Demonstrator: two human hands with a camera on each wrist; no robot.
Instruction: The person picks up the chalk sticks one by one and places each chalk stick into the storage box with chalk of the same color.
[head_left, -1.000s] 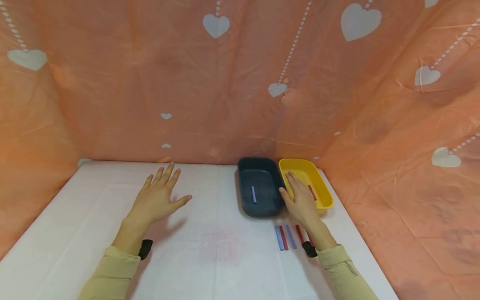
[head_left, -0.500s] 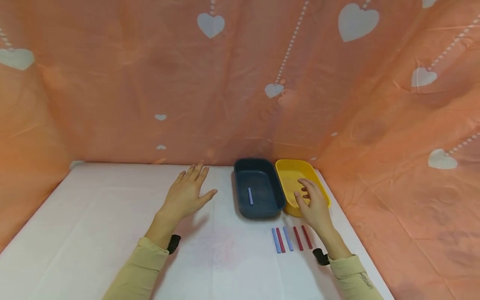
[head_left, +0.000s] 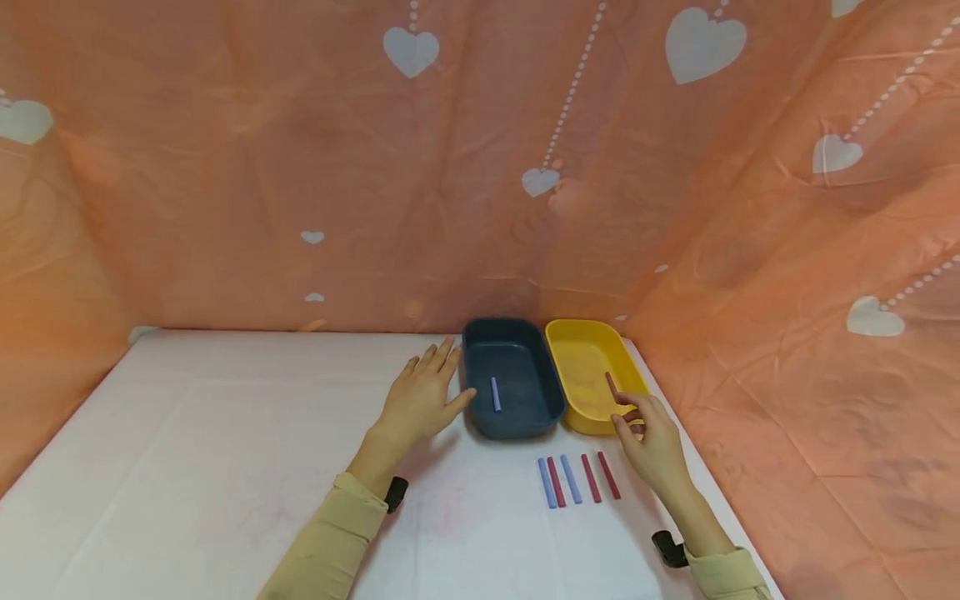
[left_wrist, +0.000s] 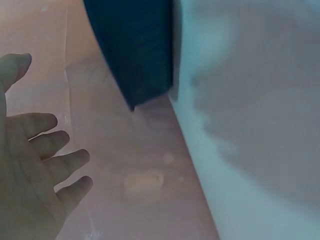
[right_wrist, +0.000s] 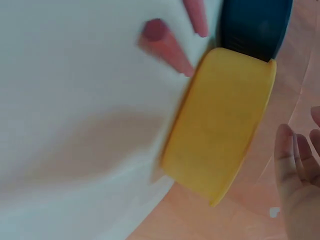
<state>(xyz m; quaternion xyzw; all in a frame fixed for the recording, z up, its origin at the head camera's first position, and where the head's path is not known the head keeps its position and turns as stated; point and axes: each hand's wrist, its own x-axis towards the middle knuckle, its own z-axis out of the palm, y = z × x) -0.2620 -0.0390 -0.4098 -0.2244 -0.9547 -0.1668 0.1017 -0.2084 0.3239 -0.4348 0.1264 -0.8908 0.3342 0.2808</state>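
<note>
In the head view my left hand (head_left: 420, 400) is spread with straight fingers at the left side of a dark blue tray (head_left: 470, 367). A blue chalk stick (head_left: 496, 394) lies in that tray. My right hand (head_left: 652, 437), its fingers loosely bent and holding nothing, is over the near right edge of a yellow tray (head_left: 577, 367). Just beyond its fingertips, a red chalk stick (head_left: 611, 384) lies inside the yellow tray, partly hidden. The left wrist view has the open left hand (left_wrist: 35, 165) apart from the dark tray (left_wrist: 135, 45).
Several red and blue chalk sticks lie in a row on the white table, among them a red stick (head_left: 609, 476) and a blue stick (head_left: 547, 483). An orange cloth (head_left: 450, 208) with white hearts hangs behind and at the sides.
My left hand has moved right to the dark blue tray. My right hand has drawn back from over the yellow tray toward me, its fingers now bent, uncovering more of the row of sticks.
</note>
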